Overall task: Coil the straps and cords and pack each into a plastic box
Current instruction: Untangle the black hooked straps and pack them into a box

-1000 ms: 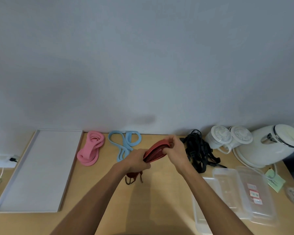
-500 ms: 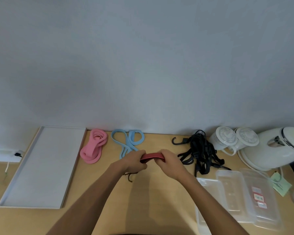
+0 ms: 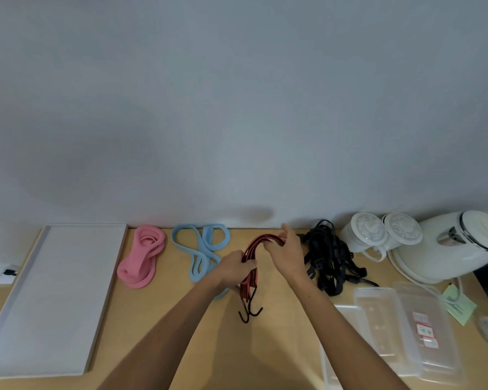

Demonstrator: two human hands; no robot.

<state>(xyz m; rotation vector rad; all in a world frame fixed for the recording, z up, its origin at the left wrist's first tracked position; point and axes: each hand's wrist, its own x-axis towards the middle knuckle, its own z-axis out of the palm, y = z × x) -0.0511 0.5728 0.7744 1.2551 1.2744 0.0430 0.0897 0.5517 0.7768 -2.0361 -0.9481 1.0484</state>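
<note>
— cord (image 3: 258,242), the red one: where is it in the head view?

— mid-table, held above the table (image 3: 279,347) by both hands. it's folded into several strands that arch from one hand to the other.

— how do the fingers sit?

— left hand (image 3: 234,270) has its fingers curled tight round the bunched strands at the lower end of the arch. right hand (image 3: 289,253) grips the top end, fingers closed together over the strands, with one fingertip sticking up behind. i can't tell how its thumb lies.

— and the loose end?

— below the left hand the strands hang down to two dark hooks (image 3: 248,312), which touch the table or come very close to it.

— what else waits to be packed?

— pink strap (image 3: 141,257) and blue strap (image 3: 200,249) lie left of the hands, near the wall. the blue one runs partly under the left wrist. a heap of black straps (image 3: 328,263) sits just right of the right hand.

— boxes?

— clear boxes (image 3: 378,319) are stacked at the near right, by the right forearm, with nothing coiled in them that i can see.

— anything more?

— a white tray (image 3: 54,299) on the far left; two lidded white cups (image 3: 364,235), a white kettle (image 3: 457,249) and a green note (image 3: 459,308) on the right.
</note>
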